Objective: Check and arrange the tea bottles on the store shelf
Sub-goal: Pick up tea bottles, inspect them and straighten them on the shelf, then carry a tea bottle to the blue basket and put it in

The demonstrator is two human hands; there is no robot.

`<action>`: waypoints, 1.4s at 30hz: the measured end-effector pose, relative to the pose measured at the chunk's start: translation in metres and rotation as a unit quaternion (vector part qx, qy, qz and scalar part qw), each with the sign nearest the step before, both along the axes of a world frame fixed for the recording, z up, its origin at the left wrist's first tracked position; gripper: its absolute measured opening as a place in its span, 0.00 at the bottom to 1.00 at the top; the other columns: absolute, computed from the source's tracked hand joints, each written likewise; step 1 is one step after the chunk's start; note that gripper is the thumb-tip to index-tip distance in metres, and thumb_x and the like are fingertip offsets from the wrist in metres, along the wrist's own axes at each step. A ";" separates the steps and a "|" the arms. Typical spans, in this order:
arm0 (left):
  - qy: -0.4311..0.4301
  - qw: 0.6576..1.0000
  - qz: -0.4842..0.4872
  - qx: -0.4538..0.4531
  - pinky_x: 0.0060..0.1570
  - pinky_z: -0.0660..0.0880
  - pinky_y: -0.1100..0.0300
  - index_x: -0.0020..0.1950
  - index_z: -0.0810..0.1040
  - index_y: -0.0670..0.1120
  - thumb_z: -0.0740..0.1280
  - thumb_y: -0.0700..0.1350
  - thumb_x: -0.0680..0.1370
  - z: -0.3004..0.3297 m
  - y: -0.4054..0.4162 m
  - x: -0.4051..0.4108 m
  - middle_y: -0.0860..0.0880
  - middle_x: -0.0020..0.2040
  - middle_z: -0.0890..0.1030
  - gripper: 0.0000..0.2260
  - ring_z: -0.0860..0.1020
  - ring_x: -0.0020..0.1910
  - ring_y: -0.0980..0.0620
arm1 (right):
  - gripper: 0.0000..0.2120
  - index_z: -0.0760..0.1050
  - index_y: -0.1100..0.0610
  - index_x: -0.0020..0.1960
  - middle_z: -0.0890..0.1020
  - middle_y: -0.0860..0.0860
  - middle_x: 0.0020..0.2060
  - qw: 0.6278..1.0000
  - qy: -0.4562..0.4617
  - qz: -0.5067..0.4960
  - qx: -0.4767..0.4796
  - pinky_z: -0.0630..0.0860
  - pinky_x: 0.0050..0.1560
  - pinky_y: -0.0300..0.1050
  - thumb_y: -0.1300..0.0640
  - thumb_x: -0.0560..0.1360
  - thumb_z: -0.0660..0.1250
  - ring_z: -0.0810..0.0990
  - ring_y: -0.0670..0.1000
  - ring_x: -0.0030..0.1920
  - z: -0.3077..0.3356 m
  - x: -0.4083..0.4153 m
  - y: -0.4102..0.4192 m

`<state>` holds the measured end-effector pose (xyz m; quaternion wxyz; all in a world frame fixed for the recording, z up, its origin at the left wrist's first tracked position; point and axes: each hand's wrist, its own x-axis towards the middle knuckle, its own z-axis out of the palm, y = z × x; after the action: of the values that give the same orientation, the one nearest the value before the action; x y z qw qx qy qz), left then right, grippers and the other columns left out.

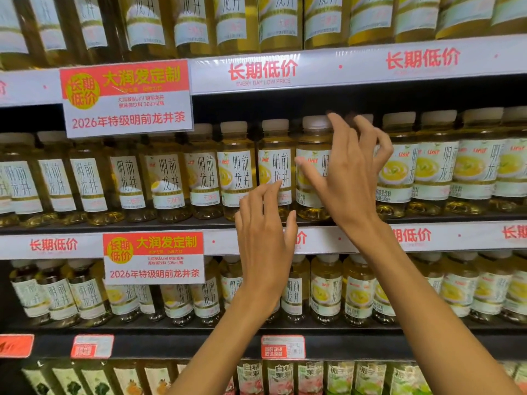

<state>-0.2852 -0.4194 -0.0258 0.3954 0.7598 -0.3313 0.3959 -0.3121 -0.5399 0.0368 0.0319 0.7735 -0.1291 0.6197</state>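
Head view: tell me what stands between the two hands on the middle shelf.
In the head view, one tea bottle stands between the left hand and the right hand; the left fingers overlap its label's lower edge.

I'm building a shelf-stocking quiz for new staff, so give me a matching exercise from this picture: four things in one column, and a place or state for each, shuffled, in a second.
Things
1. right hand
2. left hand
3. large promo sign
4. pink-labelled bottles

Places or states
A. on the lowest shelf in view
B. hangs from the upper shelf's edge, at left
C. fingers spread, raised at the caps of the middle-shelf bottles
D. fingers straight, lower, in front of the middle shelf's edge

Pairs: 1-C, 2-D, 3-B, 4-A
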 end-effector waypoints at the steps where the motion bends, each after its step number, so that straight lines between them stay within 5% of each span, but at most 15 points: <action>1: 0.005 1.000 -0.011 0.000 0.62 0.64 0.58 0.68 0.70 0.42 0.68 0.43 0.77 -0.001 0.001 0.001 0.46 0.64 0.74 0.21 0.71 0.63 0.48 | 0.31 0.67 0.62 0.70 0.76 0.58 0.60 0.999 -0.018 0.033 0.007 0.57 0.65 0.54 0.44 0.74 0.67 0.68 0.59 0.67 -0.002 -0.003 0.002; 4: 0.024 0.997 -0.068 0.002 0.67 0.61 0.59 0.71 0.67 0.44 0.69 0.45 0.76 -0.004 0.003 0.001 0.47 0.68 0.71 0.25 0.67 0.68 0.51 | 0.35 0.61 0.61 0.72 0.70 0.54 0.64 0.971 -0.047 0.222 0.068 0.67 0.66 0.52 0.50 0.72 0.72 0.68 0.53 0.66 -0.008 -0.015 0.006; 8: 0.080 0.984 -0.160 0.004 0.72 0.61 0.55 0.75 0.59 0.47 0.70 0.48 0.75 -0.007 0.004 -0.004 0.50 0.73 0.65 0.32 0.60 0.72 0.57 | 0.35 0.61 0.59 0.71 0.68 0.40 0.61 0.909 -0.011 0.383 0.163 0.70 0.61 0.32 0.56 0.71 0.75 0.68 0.35 0.62 -0.009 -0.031 0.007; 13: 0.180 0.949 -0.257 -0.004 0.67 0.66 0.63 0.76 0.54 0.51 0.71 0.54 0.73 0.001 0.004 -0.016 0.55 0.72 0.66 0.38 0.65 0.69 0.63 | 0.30 0.66 0.56 0.68 0.78 0.47 0.57 0.813 -0.022 0.508 0.282 0.77 0.53 0.36 0.55 0.69 0.74 0.78 0.43 0.58 -0.006 -0.051 0.007; 18: 0.357 0.826 -0.435 -0.022 0.52 0.77 0.64 0.65 0.73 0.51 0.71 0.48 0.74 0.008 0.013 -0.033 0.54 0.56 0.82 0.20 0.79 0.56 0.59 | 0.16 0.73 0.52 0.59 0.84 0.48 0.48 0.694 0.007 0.603 0.392 0.80 0.46 0.43 0.53 0.72 0.71 0.83 0.52 0.53 -0.007 -0.062 0.006; 23: 0.530 0.593 -0.601 -0.080 0.52 0.79 0.57 0.57 0.82 0.47 0.71 0.51 0.73 -0.009 0.022 -0.054 0.44 0.54 0.83 0.14 0.82 0.52 0.48 | 0.15 0.78 0.57 0.53 0.85 0.55 0.48 0.551 0.070 0.650 0.519 0.81 0.49 0.48 0.48 0.78 0.60 0.83 0.55 0.54 -0.009 -0.070 -0.002; 25: 0.548 0.545 -0.626 -0.105 0.57 0.78 0.54 0.56 0.83 0.47 0.75 0.53 0.69 -0.014 0.020 -0.058 0.42 0.55 0.83 0.19 0.82 0.52 0.47 | 0.14 0.76 0.59 0.54 0.85 0.54 0.46 0.554 0.070 0.640 0.528 0.81 0.46 0.47 0.49 0.79 0.60 0.84 0.55 0.52 -0.013 -0.073 -0.005; 31: 0.550 0.583 -0.580 -0.148 0.48 0.81 0.53 0.58 0.82 0.53 0.66 0.57 0.71 -0.024 0.014 -0.064 0.43 0.56 0.82 0.18 0.82 0.49 0.46 | 0.17 0.74 0.66 0.58 0.83 0.54 0.43 0.601 0.029 0.610 0.516 0.80 0.48 0.46 0.51 0.79 0.62 0.82 0.53 0.49 -0.025 -0.085 -0.007; 36: 0.627 0.489 -0.591 -0.135 0.33 0.79 0.56 0.66 0.76 0.46 0.59 0.59 0.78 -0.050 0.006 -0.074 0.37 0.51 0.82 0.24 0.82 0.38 0.46 | 0.06 0.72 0.58 0.46 0.79 0.54 0.38 0.509 -0.018 0.652 0.562 0.80 0.50 0.50 0.55 0.75 0.65 0.84 0.53 0.45 -0.055 -0.103 -0.016; 42: 0.714 0.501 -0.486 -0.055 0.32 0.77 0.57 0.52 0.85 0.48 0.60 0.54 0.76 -0.096 -0.008 -0.070 0.44 0.44 0.84 0.16 0.80 0.35 0.48 | 0.11 0.78 0.55 0.34 0.81 0.51 0.31 0.501 -0.107 0.604 0.610 0.77 0.50 0.49 0.56 0.74 0.64 0.82 0.52 0.40 -0.119 -0.146 -0.022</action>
<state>-0.3556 -0.4273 -0.1215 0.6687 0.4804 -0.2310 -0.5183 -0.4584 -0.5617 -0.0817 -0.8445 0.4186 0.0211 0.3335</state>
